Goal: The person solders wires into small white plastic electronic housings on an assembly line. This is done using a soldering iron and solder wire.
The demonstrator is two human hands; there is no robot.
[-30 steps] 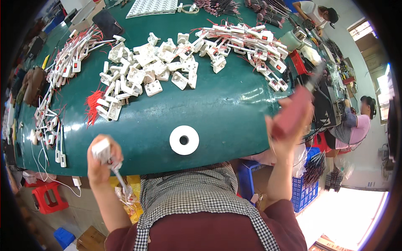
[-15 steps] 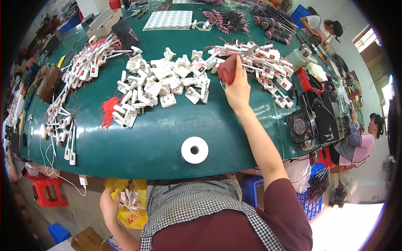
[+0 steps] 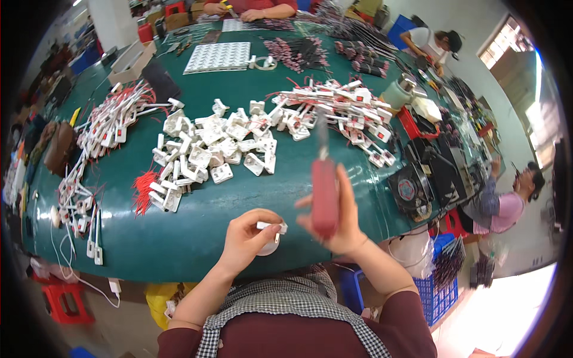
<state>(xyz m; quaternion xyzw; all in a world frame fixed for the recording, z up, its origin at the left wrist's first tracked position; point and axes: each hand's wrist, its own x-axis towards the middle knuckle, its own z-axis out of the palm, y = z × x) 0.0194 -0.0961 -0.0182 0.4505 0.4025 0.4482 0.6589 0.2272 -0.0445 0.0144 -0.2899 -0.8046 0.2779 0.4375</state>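
- Workshop room, crowded at its rim; green table point(image 3: 179, 241) fills the middle, covering smooth and glossy, streaked with light. Co-worker in red point(image 3: 277, 11) at its far edge.
- Near edge: white piece point(image 3: 283, 227) in the left hand point(image 3: 246, 234), pinched firmly between thumb and fingers. Small, blocky, plastic by its look. Long side appears to run left to right; much of it is covered.
- Opposite, right hand point(image 3: 346, 222) wraps the handle of a red tool point(image 3: 325, 200); some fingers stick out leftward, blurred.
- Key relation: white piece lies left of the red tool, level with the handle's near end, near the right fingers but apart in view. Tool's long axis runs away from the body; its thin grey shaft point(image 3: 323, 140) aims across the table, not at the piece.
- White roll point(image 3: 268, 248), round and pale, shows below the left fingers, partly hidden. Contact: cannot tell.
- Beyond the hands: heaped white parts point(image 3: 221, 146), angular, hard-looking. Tuft of thin red wires point(image 3: 143, 191) at the heap's left end. Slim-stemmed wired parts point(image 3: 349, 107) lie tangled to the right.
- Apron point(image 3: 280, 307): small-checked cloth, puckered.
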